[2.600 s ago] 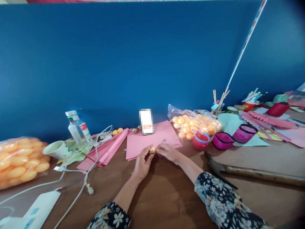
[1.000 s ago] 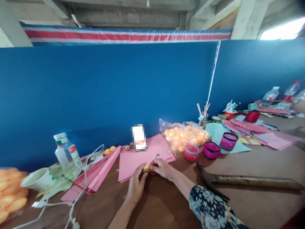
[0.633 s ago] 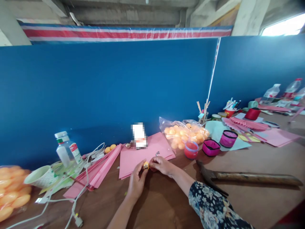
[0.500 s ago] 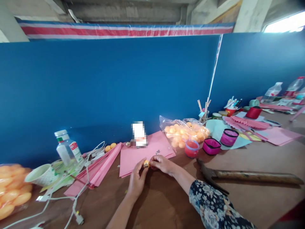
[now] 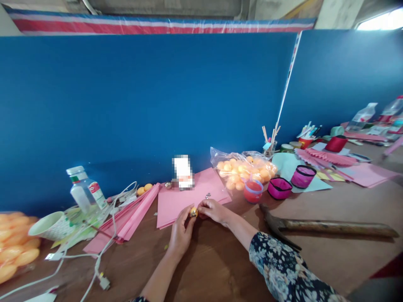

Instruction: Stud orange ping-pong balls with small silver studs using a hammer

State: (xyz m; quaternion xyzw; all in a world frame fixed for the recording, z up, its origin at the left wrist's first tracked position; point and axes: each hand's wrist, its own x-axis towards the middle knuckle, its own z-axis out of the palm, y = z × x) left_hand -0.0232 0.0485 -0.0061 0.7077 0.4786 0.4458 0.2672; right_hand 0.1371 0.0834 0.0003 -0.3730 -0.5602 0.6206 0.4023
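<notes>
My left hand (image 5: 181, 235) pinches gold ball (image 5: 193, 212) by near edge of pink paper (image 5: 203, 183). My right hand (image 5: 214, 211) narrow beside it; can't tell if gripping. Hammer (image 5: 330, 227) close on right; red cup (image 5: 252, 193), bag (image 5: 239, 170) beyond; cable (image 5: 97, 266), bottle (image 5: 81, 191) on left.

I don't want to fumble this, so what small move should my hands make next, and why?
Perhaps tighten the left hand slightly: it pinches the small gold piece, with the right hand close beside, and a nudge might dislodge it.
</notes>
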